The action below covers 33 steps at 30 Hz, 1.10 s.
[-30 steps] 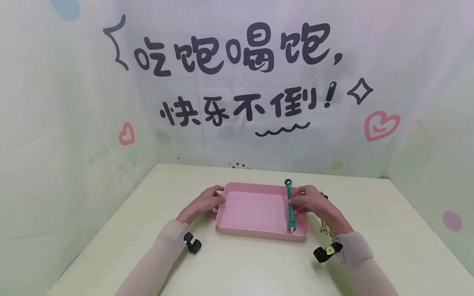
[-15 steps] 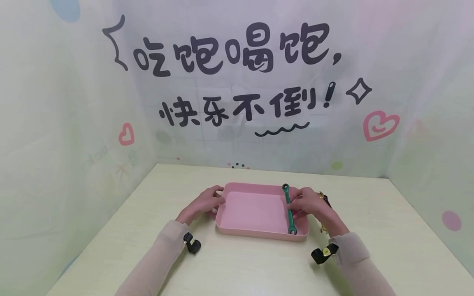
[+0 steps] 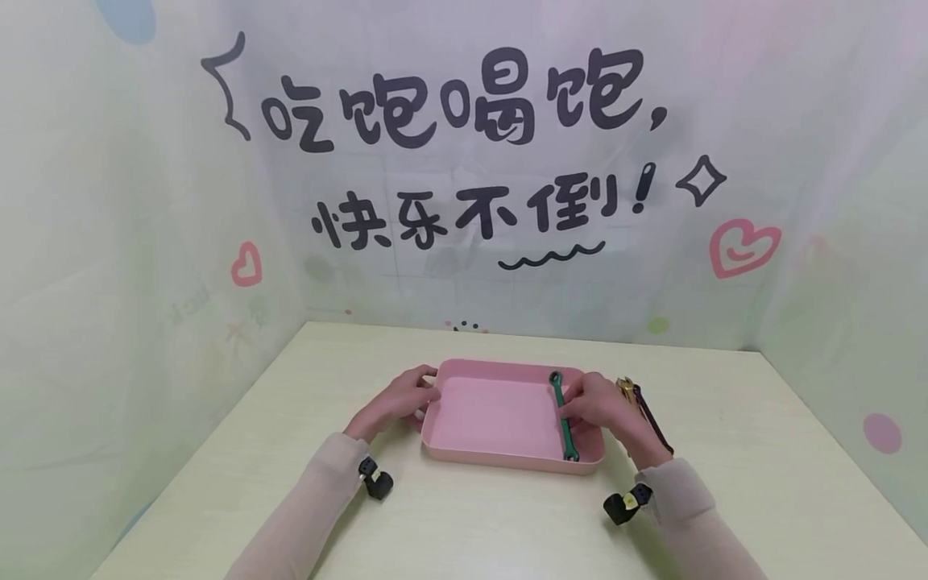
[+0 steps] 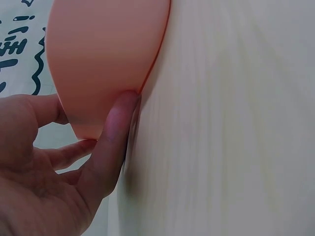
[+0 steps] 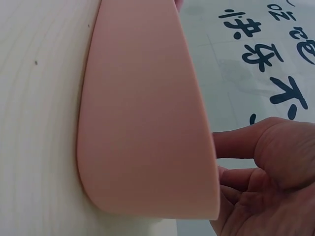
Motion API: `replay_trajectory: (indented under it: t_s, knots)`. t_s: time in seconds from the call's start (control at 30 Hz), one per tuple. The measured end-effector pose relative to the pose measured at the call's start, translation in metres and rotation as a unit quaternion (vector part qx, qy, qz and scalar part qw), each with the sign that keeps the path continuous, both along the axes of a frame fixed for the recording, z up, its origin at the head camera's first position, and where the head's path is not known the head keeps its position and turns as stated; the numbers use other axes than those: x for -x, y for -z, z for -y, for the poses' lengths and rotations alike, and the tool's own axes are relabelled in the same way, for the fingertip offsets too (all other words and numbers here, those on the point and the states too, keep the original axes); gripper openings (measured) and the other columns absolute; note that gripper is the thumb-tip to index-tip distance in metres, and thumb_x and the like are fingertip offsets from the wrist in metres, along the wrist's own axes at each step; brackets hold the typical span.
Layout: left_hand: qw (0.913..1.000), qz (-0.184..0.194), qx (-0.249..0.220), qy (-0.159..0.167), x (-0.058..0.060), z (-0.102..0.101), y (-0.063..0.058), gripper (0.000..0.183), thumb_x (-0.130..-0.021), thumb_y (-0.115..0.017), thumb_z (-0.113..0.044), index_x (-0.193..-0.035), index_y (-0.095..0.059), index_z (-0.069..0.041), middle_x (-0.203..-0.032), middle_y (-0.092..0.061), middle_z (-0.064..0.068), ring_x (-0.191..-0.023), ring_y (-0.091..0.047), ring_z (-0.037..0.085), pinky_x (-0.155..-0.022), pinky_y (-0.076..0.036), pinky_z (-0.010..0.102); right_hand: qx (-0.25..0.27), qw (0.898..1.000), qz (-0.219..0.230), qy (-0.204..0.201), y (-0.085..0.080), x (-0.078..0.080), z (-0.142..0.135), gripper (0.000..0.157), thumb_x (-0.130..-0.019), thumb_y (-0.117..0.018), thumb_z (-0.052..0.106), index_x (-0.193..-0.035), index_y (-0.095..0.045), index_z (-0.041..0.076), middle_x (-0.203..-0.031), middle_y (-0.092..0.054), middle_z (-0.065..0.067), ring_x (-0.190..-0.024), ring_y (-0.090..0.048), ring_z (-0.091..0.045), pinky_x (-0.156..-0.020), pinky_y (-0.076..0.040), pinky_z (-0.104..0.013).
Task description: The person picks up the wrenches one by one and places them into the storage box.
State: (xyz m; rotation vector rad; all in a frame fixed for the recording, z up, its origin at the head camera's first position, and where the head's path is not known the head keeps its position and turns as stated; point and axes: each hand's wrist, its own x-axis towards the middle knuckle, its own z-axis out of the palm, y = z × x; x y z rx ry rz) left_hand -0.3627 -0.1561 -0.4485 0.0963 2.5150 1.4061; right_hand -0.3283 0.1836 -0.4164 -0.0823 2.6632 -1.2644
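A pink rectangular tray lies on the table. My left hand holds its left end; in the left wrist view the thumb presses low on the outer wall while fingers reach the rim. My right hand is over the tray's right end and pinches a green combination wrench by its middle. The wrench is inside the tray, its lower end close to the near wall; whether it touches the floor I cannot tell. In the right wrist view the tray wall hides the wrench and the fingertips of my right hand.
Just right of the tray, partly behind my right wrist, lie a gold-coloured wrench and a dark, slender tool. The pale wooden table is enclosed by a printed fabric backdrop at the back and sides.
My right hand has lowered the green wrench into the tray and shifted it slightly left. More of the gold and dark tools shows behind the wrist. My left hand stays on the tray.
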Motion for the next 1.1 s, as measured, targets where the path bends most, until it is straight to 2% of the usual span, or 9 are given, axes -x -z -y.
replay_trajectory:
  t_s: [0.17,0.7,1.1]
  knots:
    - [1.0,0.0,0.001,-0.001,0.001,-0.001,0.0,0.056,-0.099,-0.059,-0.018,-0.152,-0.045,-0.008,-0.124,-0.064,0.018,-0.09,-0.069,0.024,-0.061,-0.063,0.032,-0.005,1.0,-0.011,0.001,0.002,0.0,0.003,0.008,-0.088,-0.075,0.001,-0.088,-0.069,-0.004,-0.073,-0.069,-0.012,-0.058,-0.069,-0.016,-0.056,-0.062,-0.031]
    - [1.0,0.001,-0.003,0.001,-0.002,-0.003,-0.002,0.056,-0.099,-0.058,-0.017,-0.153,-0.044,-0.008,-0.125,-0.064,0.019,-0.09,-0.07,0.024,-0.06,-0.063,0.033,-0.102,0.993,-0.061,0.004,0.007,-0.002,0.011,0.009,-0.085,-0.078,0.002,-0.083,-0.07,-0.002,-0.072,-0.067,-0.01,-0.054,-0.064,-0.016,-0.049,-0.054,-0.025]
    - [1.0,-0.002,0.0,-0.004,-0.003,-0.001,0.001,0.057,-0.098,-0.058,-0.017,-0.152,-0.044,-0.007,-0.124,-0.064,0.019,-0.09,-0.07,0.025,-0.061,-0.063,0.033,-0.13,0.989,-0.071,0.009,0.008,-0.006,0.015,0.012,-0.087,-0.077,0.004,-0.081,-0.068,0.0,-0.069,-0.06,-0.008,-0.06,-0.056,-0.02,-0.05,-0.042,-0.025]
